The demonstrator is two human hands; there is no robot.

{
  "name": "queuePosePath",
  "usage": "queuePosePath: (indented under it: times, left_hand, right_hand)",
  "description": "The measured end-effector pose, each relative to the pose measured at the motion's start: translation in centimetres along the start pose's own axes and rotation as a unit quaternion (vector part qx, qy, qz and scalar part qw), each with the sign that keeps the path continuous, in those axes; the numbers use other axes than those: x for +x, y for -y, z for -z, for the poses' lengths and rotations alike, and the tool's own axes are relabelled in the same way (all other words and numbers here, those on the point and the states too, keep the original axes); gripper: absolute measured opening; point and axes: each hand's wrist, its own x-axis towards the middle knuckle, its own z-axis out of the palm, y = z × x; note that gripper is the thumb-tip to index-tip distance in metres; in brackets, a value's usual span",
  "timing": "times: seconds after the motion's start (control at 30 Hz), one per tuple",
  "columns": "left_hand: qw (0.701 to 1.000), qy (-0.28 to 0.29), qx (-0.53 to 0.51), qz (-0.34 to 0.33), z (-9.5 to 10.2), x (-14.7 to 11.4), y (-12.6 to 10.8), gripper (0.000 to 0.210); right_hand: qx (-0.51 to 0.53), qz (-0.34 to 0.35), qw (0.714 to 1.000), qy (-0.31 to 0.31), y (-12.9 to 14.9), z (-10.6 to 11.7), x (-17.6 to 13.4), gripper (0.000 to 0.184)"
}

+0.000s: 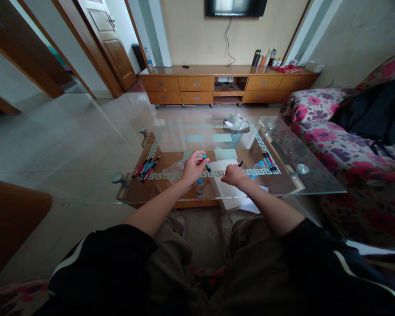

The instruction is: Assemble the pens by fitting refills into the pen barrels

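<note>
Over the near part of the glass table (171, 197), my left hand (193, 167) pinches a blue pen (206, 162) with a black lower end between thumb and fingers. To its right, my right hand (233, 175) is closed in a fist, and a short black piece (240, 164) pokes out above it; it looks like a pen cap, but most of it is hidden. The two hands are apart. A loose pile of blue, red and black pens (146, 168) lies on the glass at left. Several blue, red and black pens (270, 162) lie together at right.
Beneath the glass, a lower shelf holds a plastic bottle (200, 188) and white papers (222, 186). A waste bin (233, 139) with crumpled contents shows beyond. A floral sofa (316, 136) with a black bag (377, 112) stands at right, a wooden cabinet (197, 87) against the far wall.
</note>
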Motion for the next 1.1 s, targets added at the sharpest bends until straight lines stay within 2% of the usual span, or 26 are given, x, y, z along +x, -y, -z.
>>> queuePosePath:
  times: [0.1,0.2,0.27,0.33,0.4,0.47,0.53,0.77,0.97,1.1]
  left_hand:
    - [1.0,0.019,0.002,0.001,0.0,-0.1,0.0,0.039]
    - [0.999,0.051,0.011,-0.001,0.0,-0.3,-0.1,0.038]
    - [0.996,0.087,0.023,-0.003,0.1,-0.4,-0.1,0.035]
    - [0.991,0.125,0.037,-0.005,0.1,-0.5,-0.1,0.033]
    - [0.987,0.152,0.051,-0.009,0.0,-0.6,0.0,0.033]
    - [0.984,0.163,0.07,-0.017,0.0,-0.6,0.0,0.033]
    - [0.983,0.161,0.089,-0.027,-0.1,-0.6,0.1,0.034]
    - [0.981,0.166,0.099,-0.033,0.0,-0.6,0.1,0.038]
    - [0.983,0.155,0.099,-0.021,0.0,-0.4,-0.1,0.032]
    - [0.983,0.161,0.089,0.007,-0.1,-0.3,0.1,0.032]
  right_hand:
    - [0.04,0.01,0.999,-0.023,0.2,0.5,0.1,0.015]
    - [0.193,0.015,0.979,-0.062,0.5,1.0,0.3,0.015]
    - [0.357,0.023,0.931,-0.074,0.9,1.2,0.5,0.023]
    - [0.498,0.037,0.863,-0.07,1.2,1.1,0.6,0.036]
    - [0.577,0.043,0.812,-0.076,1.4,1.0,0.7,0.036]
    - [0.608,0.04,0.787,-0.092,1.6,1.0,0.7,0.03]
    - [0.616,0.038,0.781,-0.098,1.7,1.0,0.7,0.029]
    - [0.606,0.065,0.791,-0.055,1.8,1.0,0.4,0.029]
    - [0.576,0.057,0.814,-0.05,1.7,0.9,0.4,0.031]
    - [0.602,0.058,0.795,-0.05,1.5,0.8,0.3,0.03]
